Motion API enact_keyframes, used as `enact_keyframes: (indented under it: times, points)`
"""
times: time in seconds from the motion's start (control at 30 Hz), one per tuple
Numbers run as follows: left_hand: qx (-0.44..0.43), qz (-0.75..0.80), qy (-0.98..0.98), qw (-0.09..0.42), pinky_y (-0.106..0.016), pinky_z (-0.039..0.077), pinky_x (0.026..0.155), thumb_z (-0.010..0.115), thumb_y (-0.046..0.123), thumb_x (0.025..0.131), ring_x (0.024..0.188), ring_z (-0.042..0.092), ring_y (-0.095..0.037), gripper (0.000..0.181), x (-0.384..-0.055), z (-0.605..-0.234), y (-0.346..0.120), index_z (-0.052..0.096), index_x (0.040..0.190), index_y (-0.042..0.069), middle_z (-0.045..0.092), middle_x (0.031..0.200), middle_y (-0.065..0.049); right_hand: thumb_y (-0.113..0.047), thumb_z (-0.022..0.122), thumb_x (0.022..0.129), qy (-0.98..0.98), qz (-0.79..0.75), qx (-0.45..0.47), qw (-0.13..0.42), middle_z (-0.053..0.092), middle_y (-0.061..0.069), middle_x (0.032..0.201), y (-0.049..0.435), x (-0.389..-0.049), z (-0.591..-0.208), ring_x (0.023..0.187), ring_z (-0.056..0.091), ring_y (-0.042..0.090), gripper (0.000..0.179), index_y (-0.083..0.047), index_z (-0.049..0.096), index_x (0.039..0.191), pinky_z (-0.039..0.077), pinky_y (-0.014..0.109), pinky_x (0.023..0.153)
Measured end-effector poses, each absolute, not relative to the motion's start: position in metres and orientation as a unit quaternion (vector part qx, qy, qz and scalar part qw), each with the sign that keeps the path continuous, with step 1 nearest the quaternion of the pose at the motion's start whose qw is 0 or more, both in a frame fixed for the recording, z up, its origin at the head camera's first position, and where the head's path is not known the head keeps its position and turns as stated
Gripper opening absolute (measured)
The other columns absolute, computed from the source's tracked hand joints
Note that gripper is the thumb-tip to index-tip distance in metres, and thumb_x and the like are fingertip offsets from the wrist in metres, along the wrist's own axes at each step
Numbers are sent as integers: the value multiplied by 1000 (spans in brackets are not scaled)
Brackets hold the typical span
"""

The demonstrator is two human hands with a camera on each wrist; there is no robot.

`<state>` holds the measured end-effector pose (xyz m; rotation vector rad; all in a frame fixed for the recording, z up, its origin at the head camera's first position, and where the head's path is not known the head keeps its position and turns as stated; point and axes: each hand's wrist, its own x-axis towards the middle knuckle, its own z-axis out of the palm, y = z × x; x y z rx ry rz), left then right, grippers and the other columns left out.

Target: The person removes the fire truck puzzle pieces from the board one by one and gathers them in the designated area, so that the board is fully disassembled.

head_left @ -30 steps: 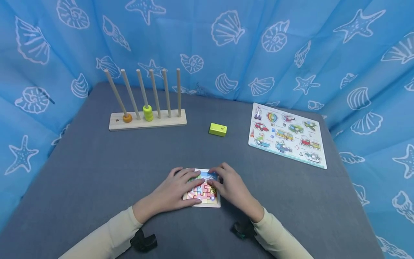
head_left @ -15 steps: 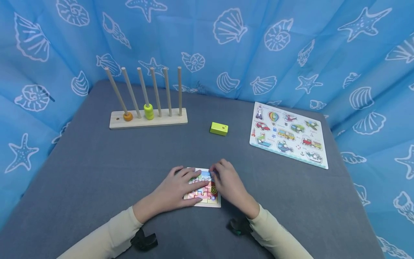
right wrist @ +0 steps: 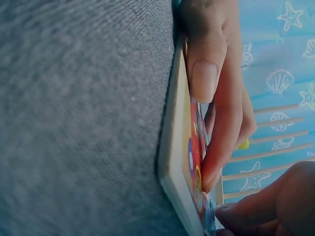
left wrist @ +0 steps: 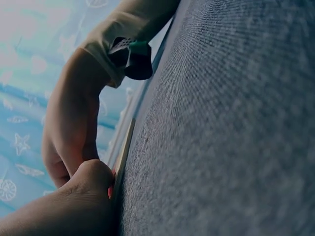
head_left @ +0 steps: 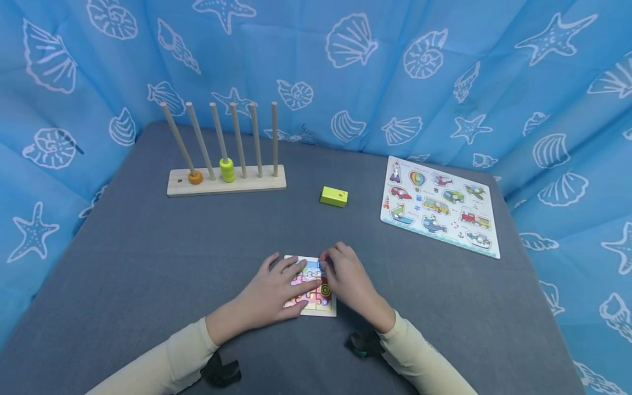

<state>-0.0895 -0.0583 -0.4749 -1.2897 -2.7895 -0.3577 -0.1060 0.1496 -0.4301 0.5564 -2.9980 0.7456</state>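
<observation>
A small jigsaw puzzle (head_left: pixel 326 291) in a pale wooden frame lies flat on the table, its pieces printed in pink, red, yellow and blue. Across its left side rests my left hand (head_left: pixel 269 291), fingers spread, the index fingertip reaching toward the right edge. At the top right corner, my right hand (head_left: pixel 353 282) pinches a bluish puzzle piece (right wrist: pixel 209 216) between thumb and fingers, low over the frame. The fingers hide much of that piece. In the right wrist view the left thumb (right wrist: pixel 204 81) lies along the near side of the frame (right wrist: pixel 172 167).
Behind the puzzle lies a lime-green block (head_left: pixel 333 197). A wooden peg stand (head_left: pixel 227 187) with several rods, orange and green beads, stands back left. A vehicle picture board (head_left: pixel 439 206) lies at the right. A blue shell-patterned curtain (head_left: pixel 306 66) surrounds the grey table (head_left: pixel 148 263).
My right thumb has drawn up toward the index finger at the puzzle's top right corner. My left index finger has slid slightly right across the pieces, its hand shifting a little.
</observation>
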Motion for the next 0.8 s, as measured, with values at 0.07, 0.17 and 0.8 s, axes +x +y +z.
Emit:
enact_keyframes:
  times: [0.07, 0.17, 0.8]
  points:
    - [-413, -110, -904, 18, -60, 26, 106, 40, 56, 97, 136, 36, -26, 49, -88, -474, -58, 40, 144, 43, 43, 148, -4, -9, 64, 91, -955, 238, 176, -4, 57, 0, 86, 150, -106, -430, 77, 47, 12, 4, -7, 67, 91, 42, 29, 67]
    - [-410, -103, -906, 14, -59, 25, 107, 38, 56, 97, 137, 35, -25, 49, -87, -475, -57, 39, 144, 43, 41, 149, -4, -9, 64, 91, -955, 240, 175, -13, 58, 0, 86, 150, -105, -429, 78, 48, 13, 4, -7, 67, 91, 43, 30, 68]
    - [-430, -69, -900, 25, -60, 26, 107, 36, 54, 98, 140, 33, -26, 51, -88, -472, -57, 36, 147, 39, 39, 151, 8, -9, 65, 91, -942, 278, 164, -89, 58, 0, 85, 153, -117, -420, 75, 50, 11, 4, -8, 67, 94, 46, 32, 69]
